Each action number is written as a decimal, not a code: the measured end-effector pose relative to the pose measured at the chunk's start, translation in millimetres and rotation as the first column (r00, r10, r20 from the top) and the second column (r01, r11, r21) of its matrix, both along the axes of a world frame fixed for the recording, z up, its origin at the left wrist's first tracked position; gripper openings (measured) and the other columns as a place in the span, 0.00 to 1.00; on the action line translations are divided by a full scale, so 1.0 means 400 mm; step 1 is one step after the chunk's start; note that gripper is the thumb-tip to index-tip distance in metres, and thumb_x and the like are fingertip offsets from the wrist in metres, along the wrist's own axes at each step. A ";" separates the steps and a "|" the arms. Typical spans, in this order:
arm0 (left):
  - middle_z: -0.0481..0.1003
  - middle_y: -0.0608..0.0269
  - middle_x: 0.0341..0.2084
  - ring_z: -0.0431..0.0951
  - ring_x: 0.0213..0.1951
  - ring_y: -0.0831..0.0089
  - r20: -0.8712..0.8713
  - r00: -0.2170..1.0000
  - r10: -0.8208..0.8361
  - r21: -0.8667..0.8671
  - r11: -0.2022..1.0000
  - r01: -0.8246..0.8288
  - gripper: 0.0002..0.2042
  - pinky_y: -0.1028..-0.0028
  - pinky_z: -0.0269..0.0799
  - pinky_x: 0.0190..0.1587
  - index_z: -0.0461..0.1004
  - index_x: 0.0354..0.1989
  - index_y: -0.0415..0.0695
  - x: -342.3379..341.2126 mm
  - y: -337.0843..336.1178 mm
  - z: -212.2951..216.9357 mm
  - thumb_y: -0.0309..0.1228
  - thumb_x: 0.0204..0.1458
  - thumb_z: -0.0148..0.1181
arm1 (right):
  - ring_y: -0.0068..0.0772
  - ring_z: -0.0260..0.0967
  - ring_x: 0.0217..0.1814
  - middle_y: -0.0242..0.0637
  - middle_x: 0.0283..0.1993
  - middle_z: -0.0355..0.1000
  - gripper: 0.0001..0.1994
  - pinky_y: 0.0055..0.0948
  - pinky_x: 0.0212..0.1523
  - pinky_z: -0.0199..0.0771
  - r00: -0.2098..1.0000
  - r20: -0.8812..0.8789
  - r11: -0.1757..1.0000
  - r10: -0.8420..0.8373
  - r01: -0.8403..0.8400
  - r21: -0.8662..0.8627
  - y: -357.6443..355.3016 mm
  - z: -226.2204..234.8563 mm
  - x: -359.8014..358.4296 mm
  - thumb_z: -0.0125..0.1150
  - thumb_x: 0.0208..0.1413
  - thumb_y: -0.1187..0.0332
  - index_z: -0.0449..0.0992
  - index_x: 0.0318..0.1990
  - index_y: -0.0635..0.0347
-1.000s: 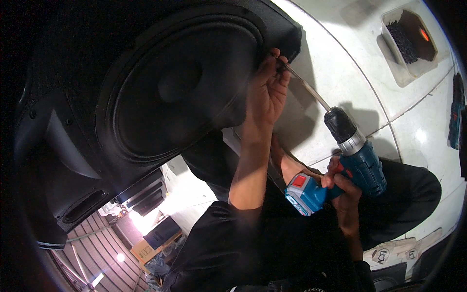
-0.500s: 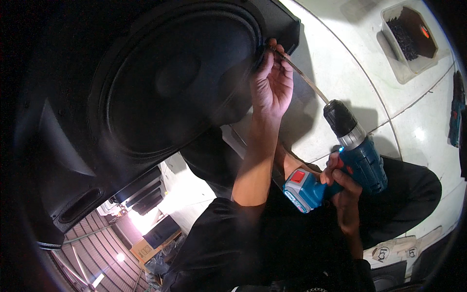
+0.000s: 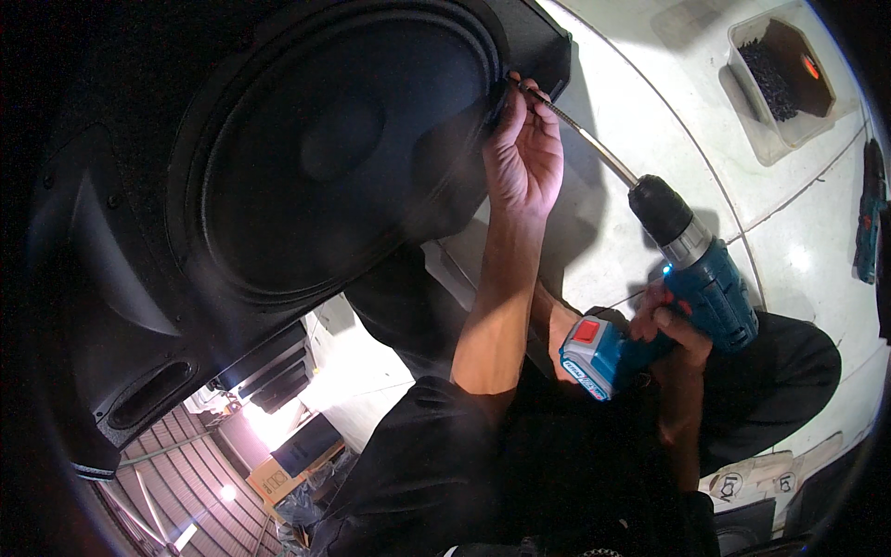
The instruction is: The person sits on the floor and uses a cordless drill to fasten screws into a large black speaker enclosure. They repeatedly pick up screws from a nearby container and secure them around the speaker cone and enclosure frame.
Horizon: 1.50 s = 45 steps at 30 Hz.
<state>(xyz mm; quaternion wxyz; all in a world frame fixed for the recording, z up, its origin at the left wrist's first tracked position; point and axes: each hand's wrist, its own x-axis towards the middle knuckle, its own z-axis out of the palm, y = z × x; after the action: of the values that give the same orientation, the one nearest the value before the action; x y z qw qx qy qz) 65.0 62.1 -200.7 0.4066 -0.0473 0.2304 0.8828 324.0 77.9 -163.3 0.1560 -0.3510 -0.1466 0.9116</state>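
Observation:
A large black loudspeaker cabinet with a round woofer fills the left and upper part of the head view. At the woofer's right rim my left hand pinches the tip end of a long driver bit; whether a screw is between the fingertips too is hidden. The bit runs down to the black chuck of a blue cordless drill, whose small light is on. My right hand wraps round the drill's handle, above its grey and blue battery with a red button.
On the pale tiled floor at the upper right stands a clear plastic tub with many small dark pieces in it. A dark blue tool lies at the right edge. Cardboard shows at the lower left.
The drill has shifted to the right and a little down in my right hand. Its bit, blurred before, now looks sharper and straight. My left hand has barely moved.

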 end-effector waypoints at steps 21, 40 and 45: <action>0.78 0.57 0.39 0.78 0.39 0.74 -0.020 0.999 0.030 -0.025 0.999 -0.031 0.08 0.79 0.77 0.44 0.76 0.43 0.39 -0.005 0.015 -0.005 0.23 0.55 0.58 | 0.29 0.67 0.21 0.36 0.24 0.67 0.18 0.30 0.25 0.67 0.984 0.170 0.996 0.045 -0.058 0.070 0.066 0.002 0.005 0.67 0.37 0.67 0.71 0.36 0.67; 0.79 0.58 0.37 0.78 0.40 0.74 -0.019 0.998 0.054 -0.027 0.998 -0.054 0.07 0.79 0.76 0.45 0.76 0.40 0.37 -0.004 0.028 -0.001 0.22 0.54 0.59 | 0.25 0.62 0.16 0.33 0.18 0.63 0.14 0.26 0.23 0.67 0.977 0.209 0.983 0.035 -0.071 0.167 0.082 0.019 -0.012 0.64 0.42 0.66 0.68 0.32 0.64; 0.79 0.59 0.38 0.78 0.41 0.73 -0.025 0.998 0.049 -0.030 0.998 -0.050 0.06 0.78 0.75 0.47 0.76 0.39 0.39 -0.013 0.024 -0.009 0.20 0.53 0.60 | 0.25 0.61 0.15 0.33 0.18 0.63 0.14 0.26 0.22 0.67 0.975 0.219 0.977 0.032 -0.077 0.197 0.078 0.010 -0.016 0.64 0.41 0.66 0.68 0.32 0.64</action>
<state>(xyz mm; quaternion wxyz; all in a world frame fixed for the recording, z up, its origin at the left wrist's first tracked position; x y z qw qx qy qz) 59.7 71.7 -204.3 0.3808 -0.0483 0.2477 0.8895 317.5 108.9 -159.5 0.1494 -0.4255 -0.2651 0.8523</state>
